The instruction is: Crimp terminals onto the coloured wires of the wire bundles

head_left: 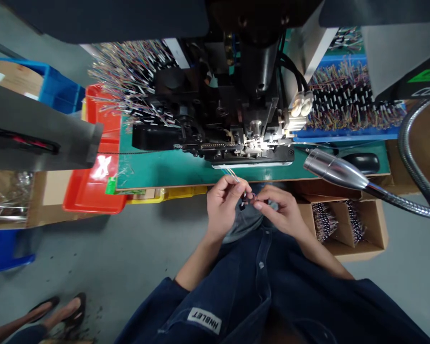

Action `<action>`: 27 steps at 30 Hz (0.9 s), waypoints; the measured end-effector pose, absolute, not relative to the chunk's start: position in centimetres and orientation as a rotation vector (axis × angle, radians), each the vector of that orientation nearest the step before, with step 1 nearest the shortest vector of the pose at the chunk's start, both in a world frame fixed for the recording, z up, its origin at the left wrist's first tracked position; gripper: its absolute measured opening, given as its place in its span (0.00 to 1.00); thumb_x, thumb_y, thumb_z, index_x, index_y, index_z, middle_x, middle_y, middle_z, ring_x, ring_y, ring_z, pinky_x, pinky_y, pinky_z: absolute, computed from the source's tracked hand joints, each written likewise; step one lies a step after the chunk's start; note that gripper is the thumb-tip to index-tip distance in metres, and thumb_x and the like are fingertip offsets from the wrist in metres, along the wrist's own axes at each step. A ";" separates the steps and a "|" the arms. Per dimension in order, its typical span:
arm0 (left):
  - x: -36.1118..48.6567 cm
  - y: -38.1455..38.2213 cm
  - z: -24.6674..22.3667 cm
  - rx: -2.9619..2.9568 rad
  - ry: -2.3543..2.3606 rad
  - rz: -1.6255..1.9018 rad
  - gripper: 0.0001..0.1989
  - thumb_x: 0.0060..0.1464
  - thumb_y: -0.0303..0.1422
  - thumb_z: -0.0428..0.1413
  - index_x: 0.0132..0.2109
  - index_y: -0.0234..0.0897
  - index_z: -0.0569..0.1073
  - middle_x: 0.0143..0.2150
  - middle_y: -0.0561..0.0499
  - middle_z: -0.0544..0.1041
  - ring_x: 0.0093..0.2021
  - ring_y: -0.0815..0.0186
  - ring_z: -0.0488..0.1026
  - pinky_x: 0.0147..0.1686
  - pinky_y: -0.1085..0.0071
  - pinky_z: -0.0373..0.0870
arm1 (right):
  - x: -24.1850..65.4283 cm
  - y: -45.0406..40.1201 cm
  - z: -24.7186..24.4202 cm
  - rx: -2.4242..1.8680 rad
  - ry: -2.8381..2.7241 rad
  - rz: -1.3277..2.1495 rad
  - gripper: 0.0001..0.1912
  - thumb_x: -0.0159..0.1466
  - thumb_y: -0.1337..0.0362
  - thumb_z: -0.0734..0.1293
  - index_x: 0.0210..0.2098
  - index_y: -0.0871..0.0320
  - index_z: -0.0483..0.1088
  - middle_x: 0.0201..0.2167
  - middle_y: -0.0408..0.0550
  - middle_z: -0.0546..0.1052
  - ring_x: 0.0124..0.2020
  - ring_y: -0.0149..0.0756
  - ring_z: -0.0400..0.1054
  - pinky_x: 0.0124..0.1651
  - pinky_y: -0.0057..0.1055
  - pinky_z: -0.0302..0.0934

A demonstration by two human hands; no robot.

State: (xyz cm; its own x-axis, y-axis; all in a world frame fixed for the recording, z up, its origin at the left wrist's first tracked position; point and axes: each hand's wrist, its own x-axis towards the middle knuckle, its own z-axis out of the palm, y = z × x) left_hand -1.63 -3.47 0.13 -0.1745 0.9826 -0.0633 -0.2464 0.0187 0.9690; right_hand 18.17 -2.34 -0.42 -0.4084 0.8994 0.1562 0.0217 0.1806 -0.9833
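Close together in front of the bench edge, both my hands are closed on a short wire harness (242, 206) with a dark sleeve and thin coloured wires. My left hand (224, 203) pinches it between thumb and fingertips, and light wire ends stick out above toward the machine. At the other end, the thumb and fingers of my right hand (277, 206) grip the thin purplish wires. Just beyond the hands stands a black crimping machine (252, 148), its working point brightly lit. Fingers cover much of the harness.
Bundled harnesses fill a blue tray (358, 136) at the right, and more wires (136, 71) lie at the left. A lamp (337, 169) reaches over the green bench (157, 174). Red trays (93, 191) stand left; a divided cardboard box (370, 248) sits below right. Another person's feet (71, 308) show lower left.
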 end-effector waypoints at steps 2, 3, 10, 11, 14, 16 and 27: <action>-1.6 -3.8 0.4 0.954 1.180 1.344 0.17 0.72 0.47 0.71 0.42 0.41 0.80 0.36 0.51 0.86 0.31 0.66 0.81 0.36 0.69 0.80 | 19.0 -1.2 0.4 -0.906 -1.595 1.332 0.15 0.81 0.49 0.76 0.60 0.49 0.86 0.47 0.49 0.86 0.48 0.44 0.80 0.52 0.41 0.73; -1.6 -3.9 0.4 0.996 1.194 1.311 0.15 0.72 0.46 0.72 0.43 0.41 0.82 0.37 0.51 0.87 0.32 0.65 0.82 0.38 0.69 0.81 | 19.2 -0.7 0.9 -0.927 -1.571 1.300 0.17 0.80 0.48 0.76 0.61 0.49 0.85 0.48 0.50 0.86 0.49 0.45 0.80 0.53 0.42 0.73; -2.0 -4.7 0.2 1.326 1.431 1.211 0.06 0.68 0.38 0.75 0.44 0.43 0.88 0.38 0.52 0.89 0.36 0.64 0.82 0.44 0.67 0.78 | 17.6 1.1 3.6 -0.948 -1.713 1.054 0.08 0.77 0.60 0.79 0.39 0.52 0.83 0.37 0.45 0.85 0.39 0.40 0.79 0.46 0.40 0.73; -2.1 -4.6 0.2 1.296 1.411 1.200 0.06 0.67 0.38 0.75 0.45 0.43 0.89 0.39 0.52 0.89 0.37 0.63 0.82 0.44 0.67 0.79 | 17.4 1.2 3.6 -0.942 -1.704 1.046 0.08 0.77 0.61 0.79 0.39 0.52 0.83 0.37 0.45 0.85 0.39 0.40 0.79 0.46 0.40 0.74; -2.2 -4.2 0.2 1.118 1.288 1.167 0.10 0.64 0.41 0.77 0.46 0.42 0.89 0.41 0.50 0.90 0.39 0.62 0.85 0.45 0.66 0.82 | 17.1 1.5 3.2 -0.918 -1.648 1.066 0.07 0.76 0.63 0.79 0.39 0.52 0.84 0.36 0.45 0.85 0.38 0.40 0.79 0.44 0.39 0.73; -2.1 -3.8 0.2 1.006 1.218 1.161 0.12 0.62 0.42 0.79 0.45 0.42 0.89 0.40 0.50 0.90 0.38 0.62 0.85 0.44 0.67 0.82 | 17.2 1.7 2.8 -0.913 -1.601 1.101 0.06 0.76 0.65 0.78 0.40 0.51 0.86 0.36 0.45 0.86 0.38 0.39 0.79 0.42 0.39 0.73; -1.9 -3.3 -0.3 0.941 1.181 1.170 0.11 0.60 0.40 0.80 0.43 0.41 0.89 0.42 0.49 0.90 0.40 0.63 0.84 0.46 0.68 0.80 | 17.7 1.0 2.3 -0.868 -1.628 1.070 0.06 0.75 0.68 0.78 0.43 0.50 0.87 0.37 0.44 0.85 0.37 0.38 0.79 0.41 0.38 0.74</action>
State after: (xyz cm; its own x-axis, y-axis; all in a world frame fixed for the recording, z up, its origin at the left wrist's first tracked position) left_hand -1.90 -3.30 -0.34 -0.0100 0.9834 -0.1809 -0.1717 0.1766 0.9692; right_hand 17.71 0.97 2.26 -0.2786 0.9008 0.3330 0.0515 0.3603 -0.9314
